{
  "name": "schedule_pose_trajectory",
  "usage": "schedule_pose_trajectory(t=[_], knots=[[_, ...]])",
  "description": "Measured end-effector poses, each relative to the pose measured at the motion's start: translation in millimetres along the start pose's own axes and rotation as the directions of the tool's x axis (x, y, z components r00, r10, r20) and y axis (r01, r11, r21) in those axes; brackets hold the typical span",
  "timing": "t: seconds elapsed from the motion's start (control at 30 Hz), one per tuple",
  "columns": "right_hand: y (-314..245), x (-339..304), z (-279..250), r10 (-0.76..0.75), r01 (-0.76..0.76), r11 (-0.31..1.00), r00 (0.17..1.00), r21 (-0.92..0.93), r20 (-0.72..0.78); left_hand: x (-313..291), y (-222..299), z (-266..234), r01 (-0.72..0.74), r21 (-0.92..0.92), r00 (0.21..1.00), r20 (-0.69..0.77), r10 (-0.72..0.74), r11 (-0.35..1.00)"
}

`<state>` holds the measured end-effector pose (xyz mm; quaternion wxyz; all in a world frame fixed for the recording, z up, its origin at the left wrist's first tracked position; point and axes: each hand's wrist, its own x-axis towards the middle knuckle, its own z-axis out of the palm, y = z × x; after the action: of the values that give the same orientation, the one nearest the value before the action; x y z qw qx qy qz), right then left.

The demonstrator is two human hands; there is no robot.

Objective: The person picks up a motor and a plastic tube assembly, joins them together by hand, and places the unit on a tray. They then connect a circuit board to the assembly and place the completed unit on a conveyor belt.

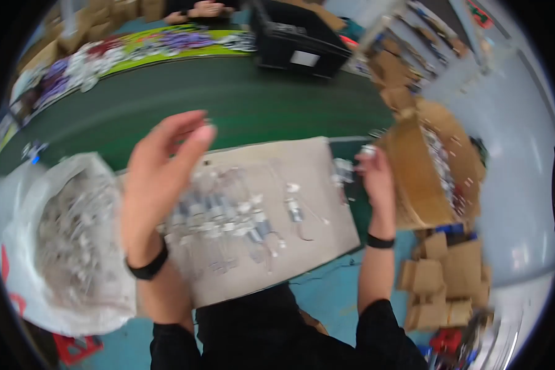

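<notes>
My left hand (163,163) is raised above the left side of a pale board (302,163), blurred, with its curved fingers and thumb apart and nothing visible between them. Beneath it, several small grey-and-white motor-like parts (216,213) with thin wires lie in a cluster on the board. One more such part (293,209) lies to their right, by itself. Past the board's right edge, my right hand (376,176) pinches a small white part (368,150). A grey-and-white piece (344,169) shows close beside those fingers; whether it is joined to the pinched part I cannot tell.
A clear plastic bag (105,169) of whitish parts stands left. On the right is an open cardboard box (407,176) with wired parts inside. Beyond the board runs a green conveyor belt (240,92), with a black bin (296,43) and another person's hands (205,9) across it.
</notes>
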<state>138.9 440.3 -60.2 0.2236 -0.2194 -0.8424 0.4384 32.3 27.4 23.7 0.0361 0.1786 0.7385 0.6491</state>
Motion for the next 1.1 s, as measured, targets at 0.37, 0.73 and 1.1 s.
schedule_pose_trajectory(t=[0.37,0.73,1.1], knots=[[-171,-27,38,-0.436,0.300,0.758,0.894,0.579,0.107,-95,7,-1,-0.121,0.386,0.986,-0.062,0.156,0.915],[-147,15,11,-0.386,0.208,0.424,0.922,0.882,-0.032,-165,-33,-144,0.300,0.802,0.859,-0.462,0.220,0.516],[-127,22,9,-0.342,0.087,0.353,0.939,0.931,0.041,-89,-103,-153,0.185,0.981,0.981,-0.188,-0.044,-0.063]])
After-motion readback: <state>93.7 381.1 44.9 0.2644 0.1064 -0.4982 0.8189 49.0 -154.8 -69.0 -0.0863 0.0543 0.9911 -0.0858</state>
